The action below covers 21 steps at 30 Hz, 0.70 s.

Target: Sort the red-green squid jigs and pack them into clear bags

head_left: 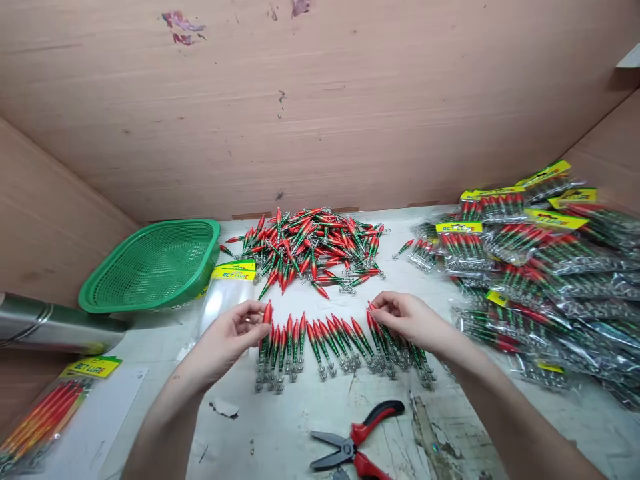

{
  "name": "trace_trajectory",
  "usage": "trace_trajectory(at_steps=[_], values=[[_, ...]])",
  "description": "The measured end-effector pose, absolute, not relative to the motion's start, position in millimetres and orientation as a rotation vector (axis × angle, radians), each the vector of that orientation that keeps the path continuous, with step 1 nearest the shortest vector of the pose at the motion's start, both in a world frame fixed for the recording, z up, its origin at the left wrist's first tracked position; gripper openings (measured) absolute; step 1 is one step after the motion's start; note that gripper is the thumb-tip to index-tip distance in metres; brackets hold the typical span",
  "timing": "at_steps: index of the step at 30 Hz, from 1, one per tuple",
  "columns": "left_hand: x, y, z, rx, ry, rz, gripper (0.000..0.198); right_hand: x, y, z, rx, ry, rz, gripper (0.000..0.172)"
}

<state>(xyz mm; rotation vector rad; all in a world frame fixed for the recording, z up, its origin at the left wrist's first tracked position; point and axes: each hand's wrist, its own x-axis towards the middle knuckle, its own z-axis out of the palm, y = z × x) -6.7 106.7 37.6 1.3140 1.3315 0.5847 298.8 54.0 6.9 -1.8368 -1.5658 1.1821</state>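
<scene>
A row of red and green squid lures (337, 340) lies on the worn white tabletop, red tips pointing away from me and hooks toward me. At the row's left end my left hand (245, 328) pinches one lure (267, 320) between thumb and fingers. My right hand (400, 317) is at the right end, its fingers closed on the red tip of a lure (371, 313); some lures there are partly hidden beneath the hand. Beyond the row sits a loose heap of the same lures (310, 243).
Packed bags of lures (540, 267) pile up at the right. A green basket (150, 267) and clear header-card bags (227, 293) are on the left, near a metal cylinder (55, 327) and an orange lure pack (55, 407). Red-handled pliers (350, 447) lie in front.
</scene>
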Motion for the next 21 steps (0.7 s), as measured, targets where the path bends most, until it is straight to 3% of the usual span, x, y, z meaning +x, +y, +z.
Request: trace_trajectory(at_steps=[8, 12, 15, 18, 21], values=[[-27.8, 95.9, -3.4, 1.861, 1.849, 0.130, 0.010, 266.9, 61.2, -10.5, -2.212, -1.814, 0.806, 0.006], [-27.6, 93.7, -7.0, 1.925, 1.880, 0.120, 0.010, 264.4, 58.7, -10.6, -2.265, -1.870, 0.755, 0.008], [-10.1, 88.6, -4.1, 2.024, 1.915, 0.174, 0.021, 270.2, 58.3, -12.1, -2.274, -1.850, 0.763, 0.009], [34.4, 78.9, -1.8, 2.226, 1.727, 0.256, 0.028, 278.3, 60.4, -12.0, -2.267, -1.807, 0.773, 0.008], [87.1, 71.5, -5.3, 2.517, 1.093, 0.199, 0.023, 285.7, 60.7, -8.7, -2.252, -1.766, 0.774, 0.009]])
